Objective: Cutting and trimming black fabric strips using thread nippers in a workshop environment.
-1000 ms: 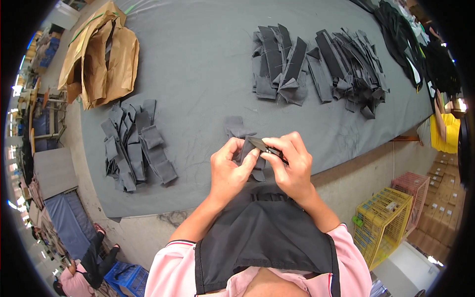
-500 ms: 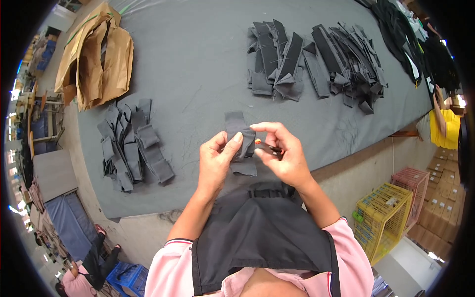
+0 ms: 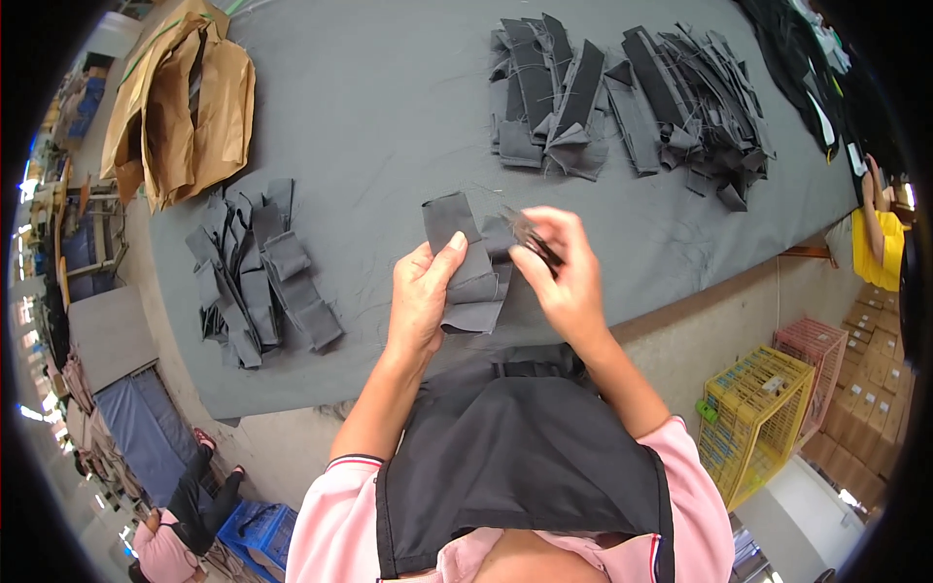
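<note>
My left hand (image 3: 420,291) pinches a dark grey fabric strip (image 3: 473,289), its thumb pressed on top. The folded strip hangs over the near part of the table, one end pointing away from me. Just right of it, my right hand (image 3: 567,282) is closed around small dark thread snips (image 3: 536,241), their tips at the strip's right edge. Whether the blades touch the cloth is not plain. To the left lies a loose pile of similar grey strips (image 3: 260,277). Farther off on the right are two more bunches of strips, one nearer the middle (image 3: 544,92) and a frayed one (image 3: 695,112).
The table (image 3: 379,126) has a grey cloth cover with loose threads. An open brown paper bag (image 3: 199,117) stands at its far left. Dark garments (image 3: 792,73) lie at the far right. Beyond the right edge are a yellow crate (image 3: 753,418) and cartons; other people are at both sides.
My right hand has swung up and turned, bringing the snips' tips away from me. The strip has been spread out and shifted slightly left in my left hand.
</note>
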Motion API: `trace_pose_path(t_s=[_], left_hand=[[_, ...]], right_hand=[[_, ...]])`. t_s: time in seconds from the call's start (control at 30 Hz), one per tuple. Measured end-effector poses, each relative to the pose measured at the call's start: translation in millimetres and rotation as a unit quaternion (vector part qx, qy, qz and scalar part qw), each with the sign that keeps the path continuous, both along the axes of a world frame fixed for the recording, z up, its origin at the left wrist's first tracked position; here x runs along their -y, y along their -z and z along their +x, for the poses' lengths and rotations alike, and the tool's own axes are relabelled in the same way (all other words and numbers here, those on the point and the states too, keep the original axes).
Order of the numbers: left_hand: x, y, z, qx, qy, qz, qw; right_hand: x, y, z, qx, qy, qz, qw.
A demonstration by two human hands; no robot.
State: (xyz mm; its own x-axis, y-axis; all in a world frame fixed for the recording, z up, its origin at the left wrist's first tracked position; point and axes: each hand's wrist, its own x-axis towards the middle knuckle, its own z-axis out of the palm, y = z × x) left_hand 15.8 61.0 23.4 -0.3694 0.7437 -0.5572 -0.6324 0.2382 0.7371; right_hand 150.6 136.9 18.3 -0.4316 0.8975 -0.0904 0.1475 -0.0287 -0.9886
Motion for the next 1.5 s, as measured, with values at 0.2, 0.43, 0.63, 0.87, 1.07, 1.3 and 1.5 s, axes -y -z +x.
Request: trace_pose_path(t_s=[0.2, 0.43, 0.63, 0.87, 1.07, 1.3, 1.5], left_hand=[[-4.1, -8.2, 2.2, 0.022, -0.026, 0.006, 0.999], [1.8, -9.9, 4.5, 0.038, 0.003, 0.005, 0.999], [7.0, -8.2, 4.8, 0.018, 0.012, 0.028, 0.999], [5.1, -13.2, 7.6, -0.116, 0.020, 0.045, 0.992], [7.4, -15.9, 6.8, -0.105, 0.049, 0.038, 0.993], [11.2, -6.5, 5.5, -0.066, 0.077, 0.032, 0.994], [12.3, -6.7, 6.6, -0.047, 0.075, 0.038, 0.995]], right_hand=[[12.1, -18.4, 38.1, 0.051, -0.077, 0.066, 0.994], [8.9, -17.7, 31.2, 0.008, -0.117, 0.090, 0.989], [13.7, -19.0, 31.1, 0.023, -0.072, 0.227, 0.971], [11.6, -41.5, 34.6, 0.075, -0.119, 0.229, 0.963], [7.1, -52.5, 30.7, 0.148, -0.191, 0.256, 0.936], [4.6, -48.1, 26.1, 0.121, -0.248, 0.312, 0.909], [10.4, -42.6, 26.0, 0.117, -0.233, 0.310, 0.914]])
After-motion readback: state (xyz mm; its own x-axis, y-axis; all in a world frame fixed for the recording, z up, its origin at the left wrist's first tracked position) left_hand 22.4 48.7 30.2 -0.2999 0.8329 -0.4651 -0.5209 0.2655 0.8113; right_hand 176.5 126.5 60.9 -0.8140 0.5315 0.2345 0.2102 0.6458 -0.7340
